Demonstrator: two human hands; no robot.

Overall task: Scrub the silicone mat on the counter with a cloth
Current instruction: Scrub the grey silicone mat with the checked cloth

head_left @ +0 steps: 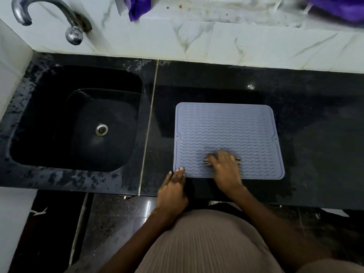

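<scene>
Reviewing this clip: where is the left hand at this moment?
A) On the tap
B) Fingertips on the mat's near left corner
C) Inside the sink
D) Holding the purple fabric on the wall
B: the left hand lies at the counter's front edge, its straight fingers touching the near left corner of the grey mat, apparently steadying it.

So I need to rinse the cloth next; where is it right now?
In the head view, the cloth is under the right hand, on the near part of the mat, right of the sink.
</scene>
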